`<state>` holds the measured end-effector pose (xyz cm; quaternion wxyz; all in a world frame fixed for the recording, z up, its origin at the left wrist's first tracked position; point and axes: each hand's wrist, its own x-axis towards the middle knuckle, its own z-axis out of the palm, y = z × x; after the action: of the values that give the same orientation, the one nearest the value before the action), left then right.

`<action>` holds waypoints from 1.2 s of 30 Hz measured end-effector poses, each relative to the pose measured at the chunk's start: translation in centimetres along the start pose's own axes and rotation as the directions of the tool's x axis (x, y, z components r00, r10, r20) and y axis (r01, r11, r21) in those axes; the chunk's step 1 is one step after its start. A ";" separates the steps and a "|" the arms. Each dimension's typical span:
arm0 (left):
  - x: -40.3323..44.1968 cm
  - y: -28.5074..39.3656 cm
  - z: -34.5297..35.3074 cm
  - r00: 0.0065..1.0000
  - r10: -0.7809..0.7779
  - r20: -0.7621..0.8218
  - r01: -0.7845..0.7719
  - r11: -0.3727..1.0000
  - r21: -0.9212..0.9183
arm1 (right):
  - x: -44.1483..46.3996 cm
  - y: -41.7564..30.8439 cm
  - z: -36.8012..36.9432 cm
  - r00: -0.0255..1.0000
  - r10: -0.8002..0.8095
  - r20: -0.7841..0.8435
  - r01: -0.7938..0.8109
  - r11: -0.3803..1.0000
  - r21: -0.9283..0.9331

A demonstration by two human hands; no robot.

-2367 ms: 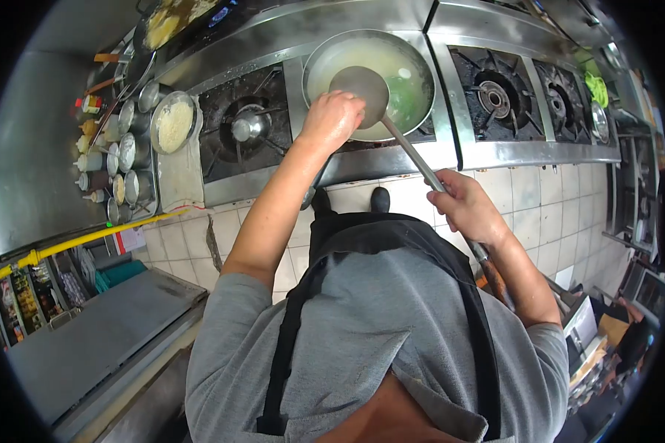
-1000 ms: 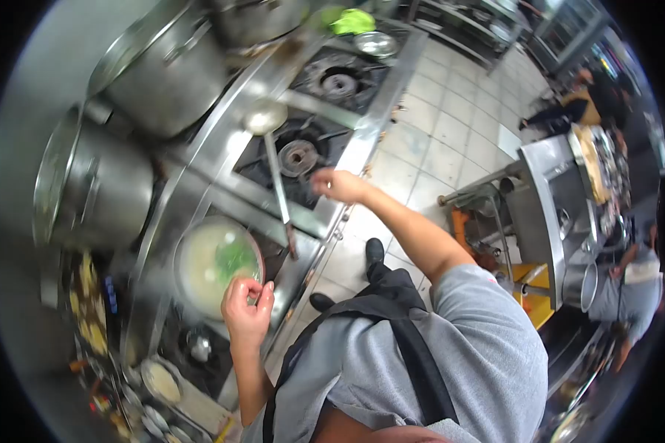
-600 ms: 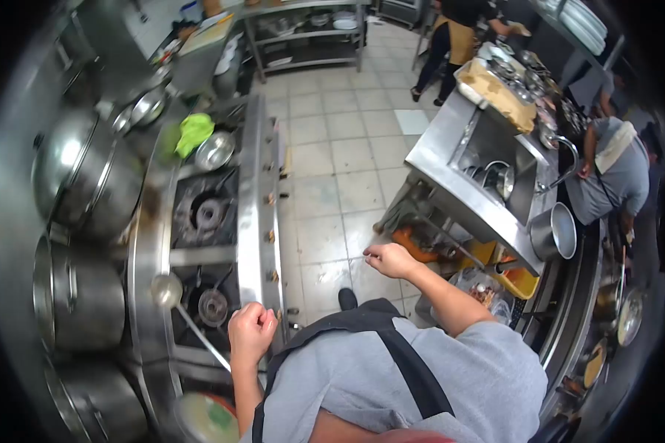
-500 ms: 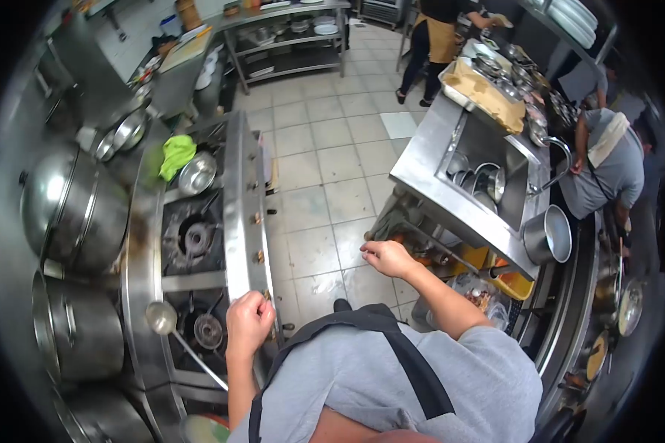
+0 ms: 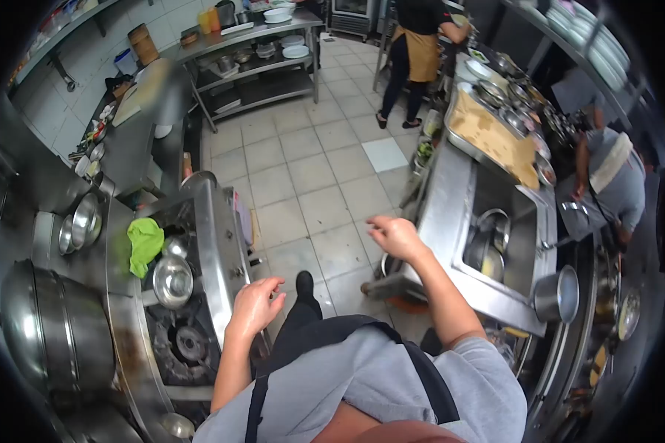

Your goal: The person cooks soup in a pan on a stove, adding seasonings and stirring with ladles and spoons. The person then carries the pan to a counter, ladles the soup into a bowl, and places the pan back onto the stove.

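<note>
My left hand (image 5: 255, 305) is held in the air by the front edge of the steel stove (image 5: 216, 255), its fingers loosely stretched and the thumb apart; it holds nothing. My right hand (image 5: 396, 237) hangs over the floor just left of the steel sink counter (image 5: 437, 221), fingers apart and nothing in them. On the stove, a metal bowl (image 5: 173, 282) and a bright green cloth (image 5: 145, 246) lie left of my left hand. The bowl of a ladle (image 5: 177, 424) shows at the bottom.
Tiled floor (image 5: 325, 173) stretches ahead between stove and sink counter. A metal pot (image 5: 556, 295) stands at the counter's corner, near a paper-lined tray (image 5: 488, 136). Big lidded pots (image 5: 59, 325) line the left. One person (image 5: 414, 59) stands ahead; another (image 5: 606, 177) bends at the right.
I have stepped forward along the aisle, so the stove and ladle have slid back in view. My left hand has gone from a closed fist to open fingers.
</note>
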<state>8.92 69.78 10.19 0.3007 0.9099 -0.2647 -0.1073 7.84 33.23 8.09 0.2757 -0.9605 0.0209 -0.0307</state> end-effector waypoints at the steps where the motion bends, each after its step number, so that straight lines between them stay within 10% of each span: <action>1: 2.8 -1.6 -0.9 1.000 -0.008 0.009 0.008 1.000 0.000 | 2.6 1.4 -0.2 0.998 0.056 0.009 -0.056 0.998 -0.031; 7: 17.4 -8.4 -6.2 0.991 -0.064 0.120 0.052 0.993 0.106 | 9.2 10.2 3.1 0.862 0.359 0.358 -0.190 0.883 -0.428; 15: 40.0 -12.2 -8.8 0.919 0.026 0.394 -0.097 0.982 0.161 | 11.6 16.7 10.4 0.692 0.583 0.426 -0.547 0.809 -0.218; 21: 61.4 -20.1 -4.9 0.942 -0.041 0.334 -0.026 0.981 0.191 | 16.8 25.9 13.9 0.586 0.479 0.653 -0.517 0.842 -0.153; 25: 67.7 -33.1 0.9 0.818 -0.445 0.363 0.270 0.856 0.442 | 25.9 33.5 10.3 0.607 0.485 0.629 -0.594 0.803 -0.046; 26: 68.1 -37.3 2.9 0.745 -0.403 0.532 0.067 0.838 0.542 | 27.9 35.5 9.0 0.598 0.516 0.614 -0.656 0.755 0.003; 31: 68.4 -37.2 3.5 0.624 -0.581 0.523 0.375 0.809 0.452 | 41.9 46.2 2.7 0.457 0.729 0.510 -0.856 0.204 0.476; 36: 72.5 -37.5 7.2 0.617 -0.524 0.587 0.459 0.846 0.273 | 60.6 52.4 -3.5 0.585 0.753 0.302 -0.772 0.403 0.491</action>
<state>82.69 52.09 -20.82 0.1068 0.8671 -0.0965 -0.4769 66.81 -16.41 -13.89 0.5352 -0.7121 0.4411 0.1091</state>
